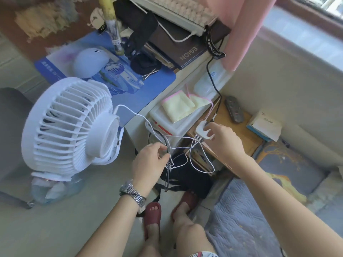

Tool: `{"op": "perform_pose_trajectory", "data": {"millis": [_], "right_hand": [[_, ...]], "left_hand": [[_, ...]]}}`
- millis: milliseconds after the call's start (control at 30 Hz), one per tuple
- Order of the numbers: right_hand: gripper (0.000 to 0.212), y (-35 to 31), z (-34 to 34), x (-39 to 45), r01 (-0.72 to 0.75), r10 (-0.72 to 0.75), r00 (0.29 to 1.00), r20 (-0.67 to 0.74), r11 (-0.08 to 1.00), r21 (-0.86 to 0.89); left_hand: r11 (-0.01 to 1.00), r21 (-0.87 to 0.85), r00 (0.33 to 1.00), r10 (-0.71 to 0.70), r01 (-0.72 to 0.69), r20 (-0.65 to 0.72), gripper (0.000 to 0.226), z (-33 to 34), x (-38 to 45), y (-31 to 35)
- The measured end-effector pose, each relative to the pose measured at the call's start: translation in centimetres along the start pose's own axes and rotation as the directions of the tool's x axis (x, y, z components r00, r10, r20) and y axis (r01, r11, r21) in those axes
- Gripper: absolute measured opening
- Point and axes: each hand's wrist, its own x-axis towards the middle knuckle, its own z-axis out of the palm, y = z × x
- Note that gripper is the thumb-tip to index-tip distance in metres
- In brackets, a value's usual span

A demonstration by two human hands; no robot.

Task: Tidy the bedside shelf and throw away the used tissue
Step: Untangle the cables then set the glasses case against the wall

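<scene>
On the bedside shelf (230, 125), at its 7 o'clock corner: white charger hub (205, 131), my right hand (221, 140) fingers pinched on it, steadying it. Left hand (148, 162), at 9 o'clock from it, fingers closed around bunched cables (169, 160), apparently gathering slack. Used tissue: not identifiable. Remote (234, 109) at 12 o'clock.

Both bare forearms reach forward and down from the bottom edge. The left hand (148, 160), a metal watch (132, 191) on its wrist, has thumb and fingers pinched together in a closed grip. The right hand (225, 140) stretches further out, palm down, fingers curled; its grip seems closed, though the fingertips are partly hidden. Bare knees and feet in slippers (153, 213) show below.
</scene>
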Motion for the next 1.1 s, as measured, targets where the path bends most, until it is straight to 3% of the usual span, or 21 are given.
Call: {"op": "perform_pose_trajectory", "data": {"millis": [233, 467, 867, 1100], "right_hand": [[0.033, 6.1, -4.1, -5.2, -0.178, 0.169, 0.982, -0.083, 0.977, -0.115], [0.033, 11.8, -5.9, -9.4, -0.390, 0.371, 0.915, -0.158, 0.915, -0.106], [0.034, 18.5, -3.0, -3.7, -0.408, 0.409, 0.911, -0.052, 0.913, 0.021], [0.034, 22.5, -2.3, 6.4, -0.316, 0.320, 0.946, -0.058, 0.947, 0.061]], "left_hand": [[0.937, 0.219, 0.962, 0.254, -0.271, 0.105, 0.026, -0.7, 1.5, 6.2], [0.796, 0.320, 0.856, 0.457, -0.514, 0.240, 0.026, 1.9, 3.0, 12.6], [0.698, 0.351, 0.767, 0.463, -0.625, 0.445, 0.026, 10.4, 9.5, 17.9], [0.706, 0.374, 0.780, 0.416, -0.601, 0.468, 0.031, 15.9, 15.5, 20.0]]}}
